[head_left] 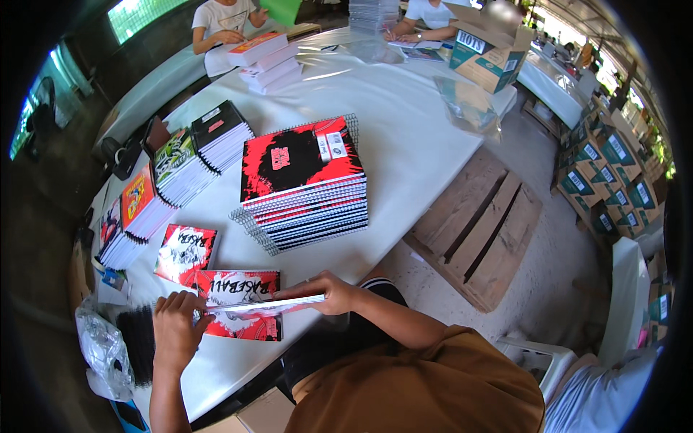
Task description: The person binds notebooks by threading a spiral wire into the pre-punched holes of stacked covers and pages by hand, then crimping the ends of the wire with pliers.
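Holding a notebook (263,304) edge-on, left hand (175,328), right hand (328,292) (2 grips).

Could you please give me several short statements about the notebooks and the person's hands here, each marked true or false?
1. Both hands hold one thin notebook edge-on: the left hand at one end, the right hand at the other. True.
2. The tall stack of spiral notebooks has a red and black cover on top. True.
3. The held notebook hovers above the tall stack. False: it is above a red notebook lying flat near the table's edge.
4. The wooden pallet lies on the white table. False: it lies on the floor beside it.
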The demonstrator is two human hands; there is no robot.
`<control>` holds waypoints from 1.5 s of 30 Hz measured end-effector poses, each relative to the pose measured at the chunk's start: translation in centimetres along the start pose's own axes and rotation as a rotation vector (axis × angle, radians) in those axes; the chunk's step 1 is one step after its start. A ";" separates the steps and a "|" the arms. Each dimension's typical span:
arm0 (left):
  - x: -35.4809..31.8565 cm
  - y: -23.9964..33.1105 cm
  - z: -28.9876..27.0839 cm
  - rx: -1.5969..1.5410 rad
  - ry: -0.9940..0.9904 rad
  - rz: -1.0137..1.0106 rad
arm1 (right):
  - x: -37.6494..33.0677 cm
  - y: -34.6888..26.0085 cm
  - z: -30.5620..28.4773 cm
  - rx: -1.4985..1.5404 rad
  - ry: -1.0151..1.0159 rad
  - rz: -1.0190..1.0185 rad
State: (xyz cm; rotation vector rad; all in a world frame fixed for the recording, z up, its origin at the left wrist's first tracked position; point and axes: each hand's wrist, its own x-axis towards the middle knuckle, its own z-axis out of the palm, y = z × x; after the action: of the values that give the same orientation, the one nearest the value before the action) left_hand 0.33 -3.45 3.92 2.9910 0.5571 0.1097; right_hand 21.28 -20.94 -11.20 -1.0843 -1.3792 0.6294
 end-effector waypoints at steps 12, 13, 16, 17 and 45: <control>-0.2 -2.1 -1.3 -0.328 -0.128 0.025 | 0.0 0.4 0.3 0.098 -0.002 0.099; -0.1 -1.4 -1.5 -0.226 -0.112 0.036 | 0.0 0.6 0.3 0.082 0.017 0.043; -0.2 -0.2 -1.1 -0.103 0.020 0.051 | -0.3 0.5 0.2 0.084 0.017 0.087; -0.5 -0.4 -0.6 -0.129 0.118 0.104 | -0.3 0.3 0.4 0.100 0.028 0.144; -1.3 -1.2 1.9 0.269 0.098 0.108 | 0.2 -0.2 1.5 -0.241 0.030 -0.134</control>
State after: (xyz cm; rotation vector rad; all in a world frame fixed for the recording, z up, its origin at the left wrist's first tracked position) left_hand -1.19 -2.97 1.83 3.2936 0.4520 0.2061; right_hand 19.78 -20.52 -11.17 -1.1742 -1.5148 0.3542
